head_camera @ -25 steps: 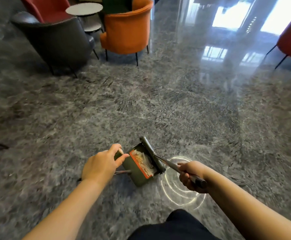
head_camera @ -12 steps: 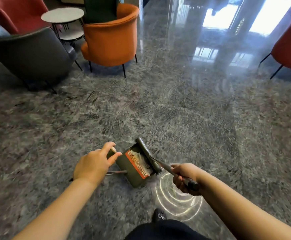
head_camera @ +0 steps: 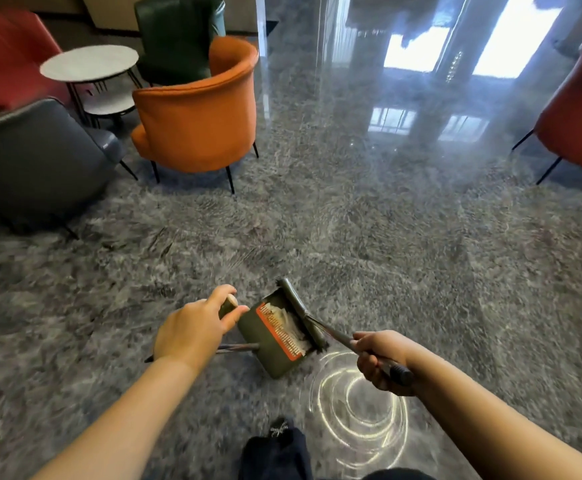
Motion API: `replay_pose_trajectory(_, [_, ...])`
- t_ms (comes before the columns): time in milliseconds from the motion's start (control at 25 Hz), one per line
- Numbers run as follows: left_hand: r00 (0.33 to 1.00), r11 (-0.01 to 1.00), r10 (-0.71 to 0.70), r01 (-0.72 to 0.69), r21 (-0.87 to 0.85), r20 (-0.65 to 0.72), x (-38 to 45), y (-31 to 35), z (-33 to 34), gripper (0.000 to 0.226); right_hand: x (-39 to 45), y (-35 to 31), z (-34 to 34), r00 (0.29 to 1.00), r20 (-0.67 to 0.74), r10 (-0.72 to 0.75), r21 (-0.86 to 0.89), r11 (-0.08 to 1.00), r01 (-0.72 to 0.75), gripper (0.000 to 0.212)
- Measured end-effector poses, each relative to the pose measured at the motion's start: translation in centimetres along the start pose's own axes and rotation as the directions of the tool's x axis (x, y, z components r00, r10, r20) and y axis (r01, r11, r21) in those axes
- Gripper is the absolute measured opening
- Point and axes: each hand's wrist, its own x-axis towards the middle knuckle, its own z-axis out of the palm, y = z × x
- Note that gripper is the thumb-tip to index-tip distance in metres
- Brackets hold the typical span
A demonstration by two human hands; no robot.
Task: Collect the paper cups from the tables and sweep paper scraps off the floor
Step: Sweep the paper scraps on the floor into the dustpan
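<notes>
While my left hand (head_camera: 192, 332) is gripping the dustpan (head_camera: 275, 336) handle and my right hand (head_camera: 377, 362) is clamping the broom (head_camera: 303, 315), white paper scraps (head_camera: 291, 323) are lying inside; the far worktop (head_camera: 90, 62) is showing no cups.

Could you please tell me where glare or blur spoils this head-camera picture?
Head view: window glare whitens the polished floor at upper right; ring-shaped light reflections lie by the right hand; the round table and frame edges are smeared and bowed by the wide lens; the dustpan stays fairly sharp.
</notes>
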Motion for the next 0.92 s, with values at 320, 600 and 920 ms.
replay_pose_trajectory(320, [0.993,0.993,0.114,-0.114,0.013,0.003,21.5,0.7,-0.5,0.043,7.9,-16.7,-1.2,1.0,-0.012,-0.001,0.115,0.993,0.002,0.033])
replay_pose_trajectory(600, [0.992,0.992,0.124,-0.124,0.005,-0.03,40.9,3.4,1.9,0.043,17.8,-34.4,-5.6,1.0,0.017,0.017,0.085,0.996,-0.018,0.037])
replay_pose_trajectory(920, [0.99,0.994,0.1,-0.105,-0.043,-0.1,60.4,6.0,1.6,0.054,24.7,-54.4,-9.5,0.998,0.053,0.035,0.03,0.999,-0.036,0.039])
